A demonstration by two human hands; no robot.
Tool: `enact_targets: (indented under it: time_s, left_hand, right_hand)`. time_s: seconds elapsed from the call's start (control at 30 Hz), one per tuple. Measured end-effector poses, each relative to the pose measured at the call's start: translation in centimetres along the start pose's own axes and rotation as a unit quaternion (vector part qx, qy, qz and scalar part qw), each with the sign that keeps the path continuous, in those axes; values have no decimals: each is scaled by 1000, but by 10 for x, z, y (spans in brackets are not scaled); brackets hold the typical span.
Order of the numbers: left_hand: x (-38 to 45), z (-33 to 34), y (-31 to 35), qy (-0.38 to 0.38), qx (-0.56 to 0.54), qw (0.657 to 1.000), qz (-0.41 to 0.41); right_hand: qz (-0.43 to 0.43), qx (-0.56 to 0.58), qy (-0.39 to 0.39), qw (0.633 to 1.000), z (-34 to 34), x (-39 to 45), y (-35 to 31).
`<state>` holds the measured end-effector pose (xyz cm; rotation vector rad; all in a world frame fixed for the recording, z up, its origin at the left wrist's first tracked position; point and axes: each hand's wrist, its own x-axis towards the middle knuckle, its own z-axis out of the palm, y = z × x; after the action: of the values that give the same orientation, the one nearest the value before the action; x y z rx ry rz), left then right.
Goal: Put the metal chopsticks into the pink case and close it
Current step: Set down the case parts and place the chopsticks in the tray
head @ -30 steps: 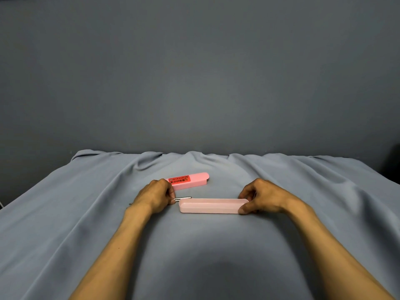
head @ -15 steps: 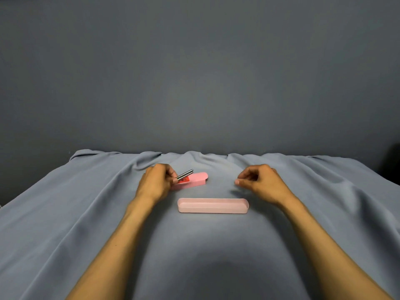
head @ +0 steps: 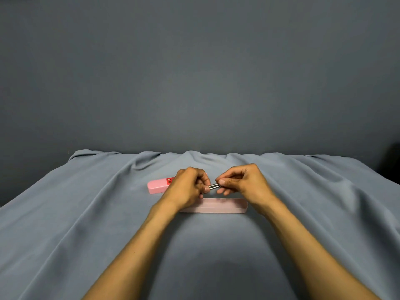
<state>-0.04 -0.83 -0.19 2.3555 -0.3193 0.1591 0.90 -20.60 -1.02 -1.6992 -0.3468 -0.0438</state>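
Both hands meet above the pink case tray (head: 218,208), which lies open on the grey cloth. My left hand (head: 188,188) and my right hand (head: 244,180) each pinch the metal chopsticks (head: 214,186), a short shiny stretch of which shows between the fingertips. The rest of the chopsticks is hidden inside the fists. The pink lid (head: 158,185) with a red label lies behind and to the left, partly covered by my left hand.
A wrinkled grey cloth (head: 86,224) covers the whole table, with folds along its far edge. A plain grey wall stands behind. A dark object (head: 392,161) sits at the far right edge.
My left hand lifted the chopsticks off the cloth and carried them right. My right hand let go of the tray end and came in to pinch the chopsticks too.
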Motion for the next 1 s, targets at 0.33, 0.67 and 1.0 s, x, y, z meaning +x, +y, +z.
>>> enact_targets:
  time_s: [0.33,0.67,1.0]
  left_hand:
    - [0,-3,0,-12,-17,1000,15]
    - [3,-37,-30,24,-30,999,-12]
    - [-1,-43,-40,53,-97,992,-56]
  right_hand:
    - [-6,-62,43,997,-2,1,2]
    - [-7,-7,121,993,-30,2,-2]
    - [19,-37,109,993,-36,1,0]
